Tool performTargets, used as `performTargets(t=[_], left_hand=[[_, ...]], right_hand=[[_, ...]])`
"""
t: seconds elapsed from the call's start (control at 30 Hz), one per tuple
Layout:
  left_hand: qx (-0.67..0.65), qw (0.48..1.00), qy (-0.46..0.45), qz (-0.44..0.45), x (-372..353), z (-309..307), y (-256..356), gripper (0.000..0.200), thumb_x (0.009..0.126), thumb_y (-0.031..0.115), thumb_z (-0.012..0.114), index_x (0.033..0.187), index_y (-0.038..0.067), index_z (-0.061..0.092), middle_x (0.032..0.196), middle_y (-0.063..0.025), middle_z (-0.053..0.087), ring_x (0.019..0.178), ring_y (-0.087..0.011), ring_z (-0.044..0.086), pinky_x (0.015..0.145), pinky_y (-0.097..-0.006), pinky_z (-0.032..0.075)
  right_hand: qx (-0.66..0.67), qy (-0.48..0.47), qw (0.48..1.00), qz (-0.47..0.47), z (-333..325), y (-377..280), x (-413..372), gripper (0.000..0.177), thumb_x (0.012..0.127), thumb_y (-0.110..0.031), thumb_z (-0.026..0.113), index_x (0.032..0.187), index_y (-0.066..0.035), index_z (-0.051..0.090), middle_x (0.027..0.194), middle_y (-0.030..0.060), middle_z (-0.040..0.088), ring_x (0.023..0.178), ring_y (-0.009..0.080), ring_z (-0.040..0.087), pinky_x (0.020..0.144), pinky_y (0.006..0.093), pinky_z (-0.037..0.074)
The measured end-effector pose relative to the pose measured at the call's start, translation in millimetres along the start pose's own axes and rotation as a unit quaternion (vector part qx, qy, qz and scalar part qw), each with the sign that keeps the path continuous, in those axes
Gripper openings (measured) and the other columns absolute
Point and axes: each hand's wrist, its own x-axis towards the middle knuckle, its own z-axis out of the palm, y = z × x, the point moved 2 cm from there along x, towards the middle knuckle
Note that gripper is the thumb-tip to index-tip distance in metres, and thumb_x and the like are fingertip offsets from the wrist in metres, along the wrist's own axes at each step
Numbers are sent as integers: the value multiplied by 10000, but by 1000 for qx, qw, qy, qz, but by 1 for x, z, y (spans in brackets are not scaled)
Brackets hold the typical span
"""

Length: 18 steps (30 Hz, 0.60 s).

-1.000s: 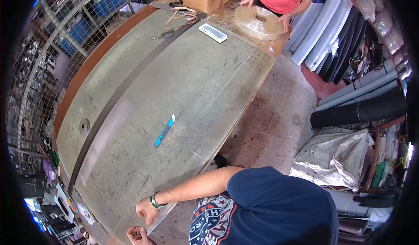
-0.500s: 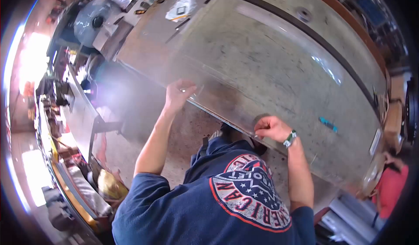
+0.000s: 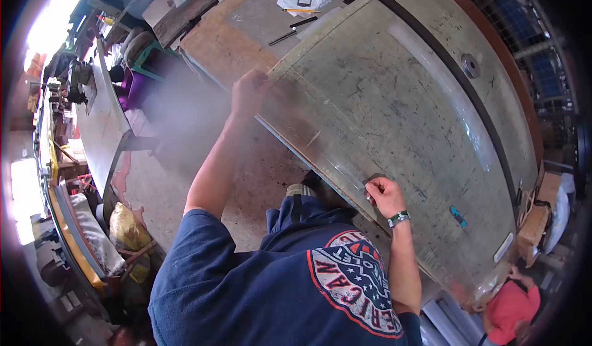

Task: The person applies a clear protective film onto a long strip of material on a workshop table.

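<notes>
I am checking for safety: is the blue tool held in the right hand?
No, the blue tool lies on the tabletop, clearly apart from the right hand.

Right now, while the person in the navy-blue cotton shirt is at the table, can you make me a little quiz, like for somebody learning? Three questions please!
1. Pick one. The slim blue-and-black knife lies:
A. on the floor
B. on the big scuffed grey-green tabletop
C. inside a cardboard box

2. Fill in. The green-and-silver wristwatch is on the person's own ____ wrist.

3. True or false? The bare right hand is nearer the knife than the bare left hand.

Key: 1. B; 2. right; 3. true
</notes>
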Motion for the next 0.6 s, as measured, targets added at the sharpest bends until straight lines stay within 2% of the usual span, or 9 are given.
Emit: performTargets(t=[0.03, 0.13, 0.23, 0.33, 0.6], left_hand=[[1, 1000, 12, -2, 1, 0, -2, 197, 847, 133, 791, 988, 20, 711, 842, -78, 710, 751, -153, 660, 711, -301, 526], [125, 985, 92, 75, -1, -4, -8, 257, 827, 234, 791, 1017, 74, 725, 1024, -139, 709, 993, -305, 642, 880, -412, 503], [40, 995, 79, -46, -9, -1, -20, 303, 800, 271, 823, 1020, 81, 737, 1076, -131, 690, 1068, -316, 594, 939, -429, 468], [101, 990, 85, 57, -18, -4, -18, 344, 799, 262, 840, 1036, 35, 738, 976, -100, 679, 991, -248, 611, 850, -366, 520], [43, 993, 105, -11, -17, 3, -26, 379, 739, 304, 879, 997, 54, 757, 971, -83, 706, 975, -246, 600, 873, -367, 499]], right_hand=[[-7, 2, 1000, 1, 1, 2, 4, 164, 962, -149, 674, 900, 3, 684, 710, 11, 671, 591, 87, 584, 546, 268, 463], [-24, 6, 1000, 12, 4, -5, 10, 172, 963, -147, 677, 876, 1, 679, 693, 7, 667, 580, 79, 581, 537, 262, 460], [-14, -1, 1000, 15, 4, -3, 13, 150, 969, -144, 680, 910, -5, 680, 694, 4, 656, 562, 76, 572, 509, 245, 442], [-6, -3, 1000, 21, 2, -7, 13, 161, 962, -141, 685, 889, 3, 687, 700, 8, 671, 582, 76, 588, 529, 252, 457], [-1, 0, 1000, 31, 2, 1, 13, 159, 954, -141, 697, 912, 12, 706, 731, 13, 687, 615, 82, 608, 554, 251, 472]])
